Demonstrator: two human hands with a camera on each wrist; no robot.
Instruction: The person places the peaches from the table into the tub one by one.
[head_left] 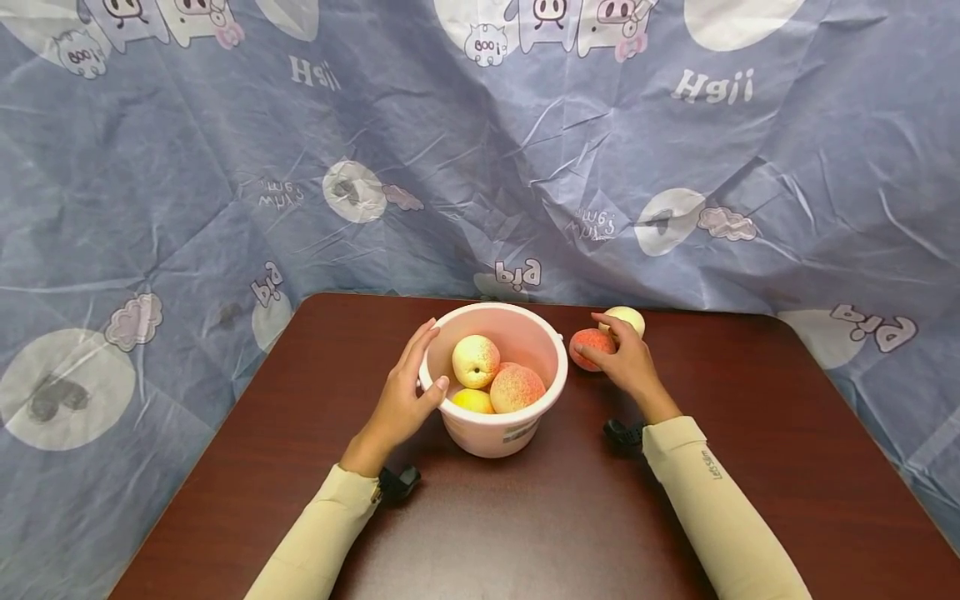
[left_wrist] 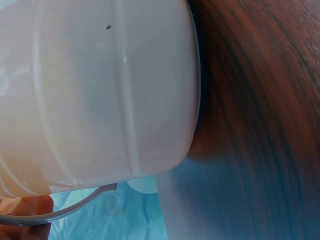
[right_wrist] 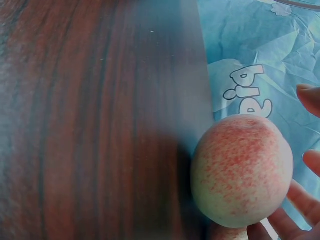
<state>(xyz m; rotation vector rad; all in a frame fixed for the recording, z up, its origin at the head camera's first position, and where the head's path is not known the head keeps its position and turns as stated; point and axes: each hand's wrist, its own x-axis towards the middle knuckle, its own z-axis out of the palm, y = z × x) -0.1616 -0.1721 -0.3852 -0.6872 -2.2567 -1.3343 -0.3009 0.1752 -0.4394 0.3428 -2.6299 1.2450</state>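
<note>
A pale pink plastic bucket (head_left: 491, 437) stands on the table with several fruits in it. Inside lie a yellow-and-red peach (head_left: 476, 360), a redder peach (head_left: 517, 388) and a yellow fruit (head_left: 472, 402) partly covered. My left hand (head_left: 405, 404) holds the bucket's left rim, thumb over the edge and fingers along the outside. To the right of the bucket, my right hand (head_left: 626, 358) is spread over a red peach (right_wrist: 242, 172) on the table. In the right wrist view, its thumb stands apart from that peach; some fingers reach behind it.
A pale yellow fruit (head_left: 630, 318) sits just behind the red peach, partly hidden by the right hand. The dark wooden table (head_left: 517, 533) ends at a blue printed cloth (head_left: 480, 208) behind it. The bucket's grey handle (left_wrist: 75, 207) hangs at its side.
</note>
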